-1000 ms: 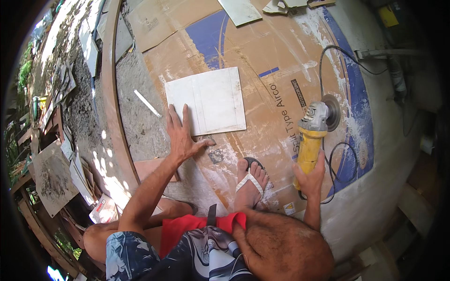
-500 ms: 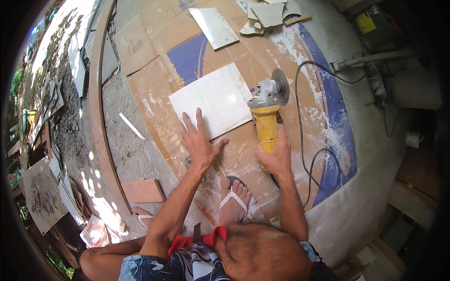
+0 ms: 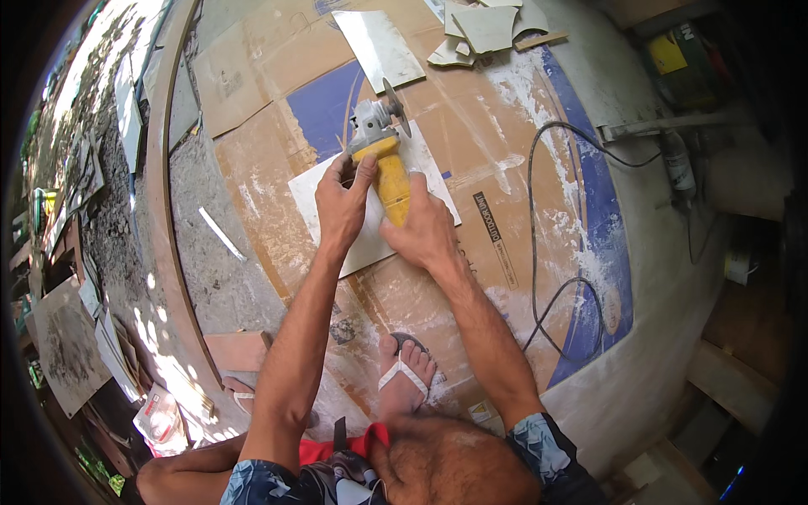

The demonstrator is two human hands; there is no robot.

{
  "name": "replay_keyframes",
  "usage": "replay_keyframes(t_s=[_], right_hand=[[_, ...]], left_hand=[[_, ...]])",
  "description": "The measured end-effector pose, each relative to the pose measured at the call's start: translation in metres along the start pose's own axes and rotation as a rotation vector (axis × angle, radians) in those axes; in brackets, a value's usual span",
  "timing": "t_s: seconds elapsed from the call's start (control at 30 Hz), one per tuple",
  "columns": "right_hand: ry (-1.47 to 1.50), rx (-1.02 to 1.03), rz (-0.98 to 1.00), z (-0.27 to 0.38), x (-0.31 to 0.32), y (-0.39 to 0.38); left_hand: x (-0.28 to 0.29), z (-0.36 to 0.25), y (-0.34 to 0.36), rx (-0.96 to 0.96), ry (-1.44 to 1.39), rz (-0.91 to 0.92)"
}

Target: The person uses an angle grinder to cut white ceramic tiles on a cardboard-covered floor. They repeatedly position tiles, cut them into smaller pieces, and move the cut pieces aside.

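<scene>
A yellow angle grinder [image 3: 392, 172] with a grey metal head is held over a white tile [image 3: 432, 162]. Its thin cutting disc [image 3: 396, 109] stands on edge, at the head's right side. My right hand [image 3: 423, 225] is wrapped round the yellow body from the right. On the other side, my left hand [image 3: 343, 200] grips the grinder just behind its head, thumb along the yellow casing. Hands and tool hide the tile's middle. Whether the disc touches the tile I cannot tell.
Flattened cardboard [image 3: 497, 168] with white dust lies under the tile. A black cord [image 3: 533, 219] loops on the right. Beyond are another tile [image 3: 379, 50] and several broken tile pieces [image 3: 484, 29]. A long wooden strip [image 3: 162, 185] and a reddish brick-like block [image 3: 237, 350] lie to the left.
The grinder has moved left, from beside the tile to above it, with my right hand. My left hand has left the tile and now grips the grinder.
</scene>
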State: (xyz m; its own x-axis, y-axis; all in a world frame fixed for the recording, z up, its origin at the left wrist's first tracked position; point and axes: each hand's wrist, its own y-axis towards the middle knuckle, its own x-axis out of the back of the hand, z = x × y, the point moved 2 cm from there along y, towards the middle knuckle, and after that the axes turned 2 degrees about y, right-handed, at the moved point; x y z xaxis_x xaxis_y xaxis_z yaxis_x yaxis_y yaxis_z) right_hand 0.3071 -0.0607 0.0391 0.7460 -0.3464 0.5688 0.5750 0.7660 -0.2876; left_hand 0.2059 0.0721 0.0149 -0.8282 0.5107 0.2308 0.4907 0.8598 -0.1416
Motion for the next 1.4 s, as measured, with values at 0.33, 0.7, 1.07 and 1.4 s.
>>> replay_keyframes(t_s=[0.33, 0.7, 1.07, 1.4], right_hand=[[-0.013, 0.022, 0.019, -0.0021, 0.002, 0.005], [-0.009, -0.017, 0.021, -0.0021, 0.0025, 0.0054], [-0.021, -0.017, 0.033, 0.0004, 0.0033, 0.0064], [-0.022, -0.002, 0.024, -0.0004, 0.0031, 0.0065]], left_hand=[[-0.0083, 0.0077, 0.0033, 0.05, 0.016, -0.01], [-0.0106, 0.0045, 0.0036, 0.043, 0.024, -0.015], [-0.0092, 0.0075, 0.0046, 0.036, 0.057, -0.016], [-0.0096, 0.0025, 0.0039, 0.031, 0.077, -0.02]])
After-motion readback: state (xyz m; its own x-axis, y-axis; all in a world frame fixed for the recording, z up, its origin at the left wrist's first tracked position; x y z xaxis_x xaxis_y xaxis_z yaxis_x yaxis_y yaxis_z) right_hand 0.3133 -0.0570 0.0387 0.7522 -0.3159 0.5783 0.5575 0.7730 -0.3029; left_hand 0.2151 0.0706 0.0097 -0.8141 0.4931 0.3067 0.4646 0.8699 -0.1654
